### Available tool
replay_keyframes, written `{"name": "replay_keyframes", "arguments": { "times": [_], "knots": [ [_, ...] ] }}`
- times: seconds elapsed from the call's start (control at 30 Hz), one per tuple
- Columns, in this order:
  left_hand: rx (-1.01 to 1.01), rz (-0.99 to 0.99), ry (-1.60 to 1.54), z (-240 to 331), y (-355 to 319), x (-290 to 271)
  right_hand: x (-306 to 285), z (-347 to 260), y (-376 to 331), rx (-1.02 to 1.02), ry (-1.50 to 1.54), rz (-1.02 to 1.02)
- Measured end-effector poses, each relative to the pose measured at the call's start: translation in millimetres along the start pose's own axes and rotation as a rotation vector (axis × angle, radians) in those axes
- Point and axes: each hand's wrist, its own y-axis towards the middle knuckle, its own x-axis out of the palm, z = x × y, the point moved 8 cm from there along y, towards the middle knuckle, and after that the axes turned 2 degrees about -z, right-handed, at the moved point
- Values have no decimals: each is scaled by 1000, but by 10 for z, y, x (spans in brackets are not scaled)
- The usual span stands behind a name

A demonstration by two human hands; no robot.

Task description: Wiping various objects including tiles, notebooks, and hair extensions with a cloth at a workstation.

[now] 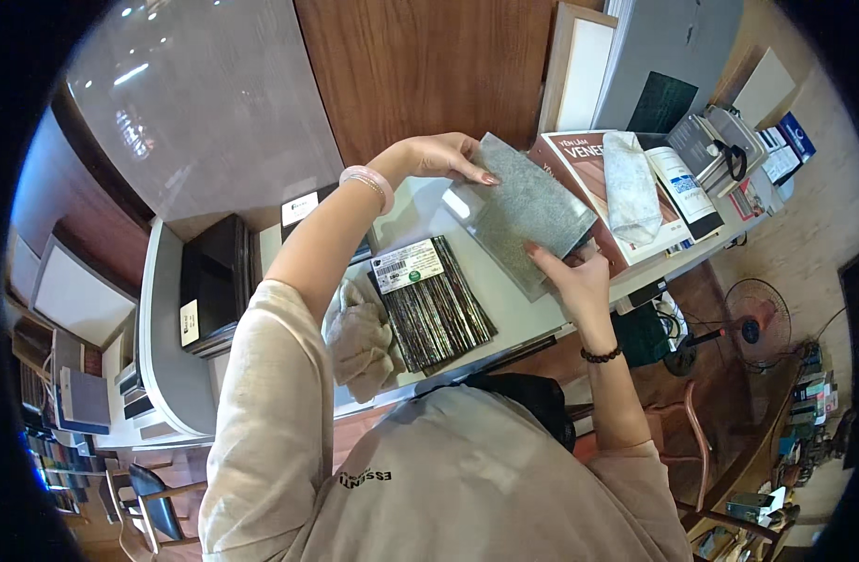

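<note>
Both hands, gray panel between

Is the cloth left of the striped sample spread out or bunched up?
Bunched up: the cloth lies in a rumpled, creased heap beside the striped sample.

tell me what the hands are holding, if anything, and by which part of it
A mottled grey panel: the left hand holds its upper-left edge, the right hand its lower-right edge.

Looks down from the head through a wide fisheye, past a beige short-sleeved shirt, onto nearby bare left hand and bare right hand.
</note>
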Motion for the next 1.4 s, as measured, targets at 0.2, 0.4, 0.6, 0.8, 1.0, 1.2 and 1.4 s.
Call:
{"name": "replay_keyframes", "arguments": {
  "times": [0.2, 0.4, 0.6, 0.8, 1.0, 1.2, 1.4],
  "knots": [
    [-59, -30, -70, -61, 100, 75, 15, 101, -61, 275, 155, -62],
    [-76, 2, -112, -100, 65, 134, -16, 28, -76, 438, -35, -171],
    [-116, -10, -95, -137, 100, 131, -53, 126, -86, 590, 169, -307],
    [-135, -27, -75, -104, 107, 158, -27, 158, -61, 616, 306, -353],
    [-189, -2, -108, -165, 142, 158, -83, 207, -91, 739, 216, -356],
    [-206, 22, -130, -162, 127, 190, -116, 398, -104, 910, 226, -435],
    [-216, 21, -88, -122, 112, 197, -20, 316, -56, 839, 444, -432]
  ]
}}
